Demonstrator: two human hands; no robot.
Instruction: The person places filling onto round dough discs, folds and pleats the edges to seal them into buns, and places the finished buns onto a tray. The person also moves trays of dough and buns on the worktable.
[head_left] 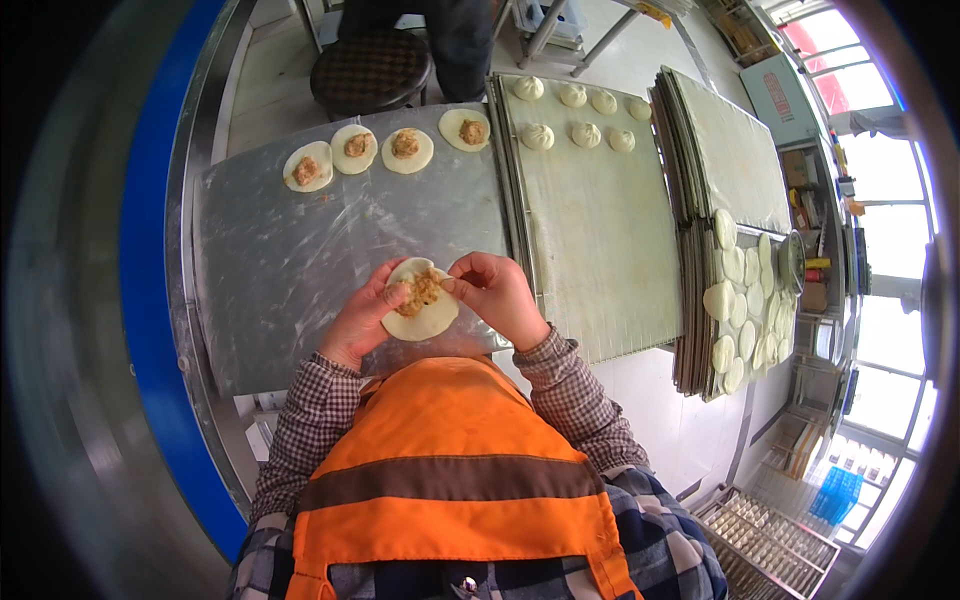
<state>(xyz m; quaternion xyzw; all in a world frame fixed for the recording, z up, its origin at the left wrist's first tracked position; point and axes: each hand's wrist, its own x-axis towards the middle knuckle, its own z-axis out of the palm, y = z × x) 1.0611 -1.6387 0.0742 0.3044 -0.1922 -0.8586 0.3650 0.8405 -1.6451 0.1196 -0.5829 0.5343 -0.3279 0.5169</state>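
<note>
A round dough wrapper [423,322] with minced filling [424,288] in its middle is held up over the near part of the metal table. My left hand [360,318] cups its left side, the thumb lying against the filling. At the upper right rim, the thumb and forefinger of my right hand [502,298] pinch the dough edge. The wrapper is mostly open and flat, with its top edge slightly raised. Several more wrappers with filling lie in a row along the table's far edge, among them one wrapper [408,151] straight ahead.
Right of the floured metal table [270,260], a tray [600,230] bears several pleated buns [586,134] at its far end. Farther right stand stacked trays [735,150] and several plain dough rounds [719,300]. A stool [370,72] and a person's legs [460,50] are beyond the table.
</note>
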